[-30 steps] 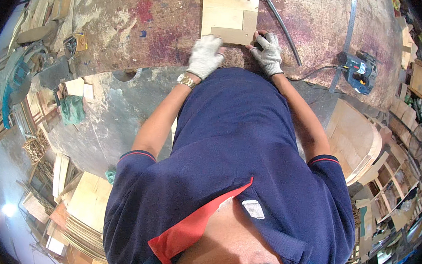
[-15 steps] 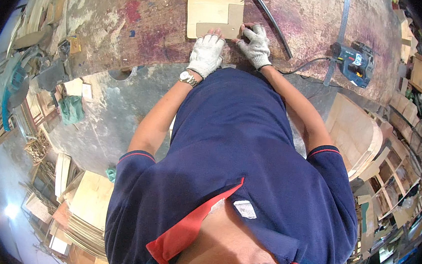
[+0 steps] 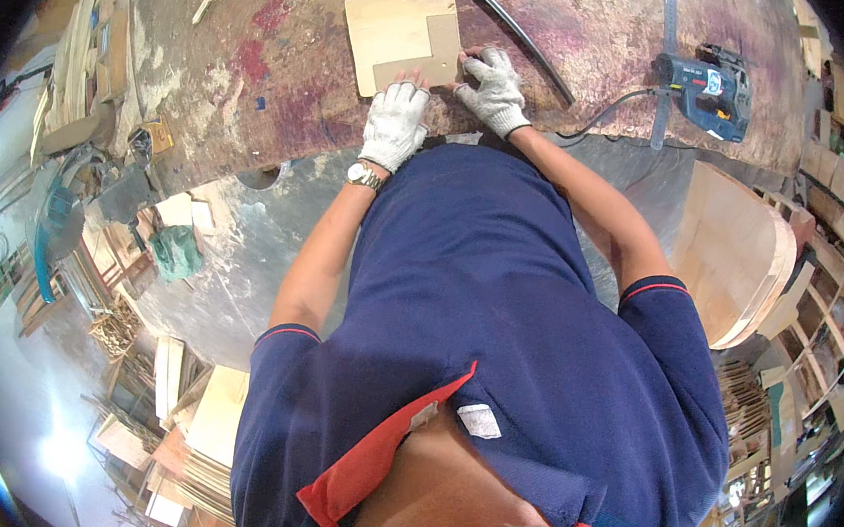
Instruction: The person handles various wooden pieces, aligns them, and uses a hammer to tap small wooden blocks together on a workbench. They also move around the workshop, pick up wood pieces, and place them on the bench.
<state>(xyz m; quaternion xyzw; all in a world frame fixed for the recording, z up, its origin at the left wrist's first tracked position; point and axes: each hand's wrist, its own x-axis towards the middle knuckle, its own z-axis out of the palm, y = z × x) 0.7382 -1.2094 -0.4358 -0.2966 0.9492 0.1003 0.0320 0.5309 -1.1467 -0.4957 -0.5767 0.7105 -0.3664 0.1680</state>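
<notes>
On the worktable lies a pale wooden board [image 3: 377,34] with rounded corners. Over its lower right part sits a thin brown-grey L-shaped template [image 3: 445,50]. My left hand [image 3: 395,126], in a white fingerless glove, reaches its lower edge, with the bare fingertips lying flat on the template. At the right edge is my right hand [image 3: 494,94], gloved the same way. Its thumb and bent fingers hold the template's edge by the board's corner; what is under the fingertips is hidden. A black tube-like strip [image 3: 517,36] lies slantwise just beyond the right hand.
A blue corded jigsaw [image 3: 708,96] rests on the worktable [image 3: 206,94] at the right, beside a metal ruler [image 3: 667,44]. Curved plywood panels [image 3: 734,256] stand below the table's right end. Stacked boards [image 3: 218,416] and a green bag [image 3: 175,252] lie at the left.
The whole view has turned slightly, so the board and strip appear tilted and further left, and the jigsaw higher. Both hands stay at the same edges of the board and template.
</notes>
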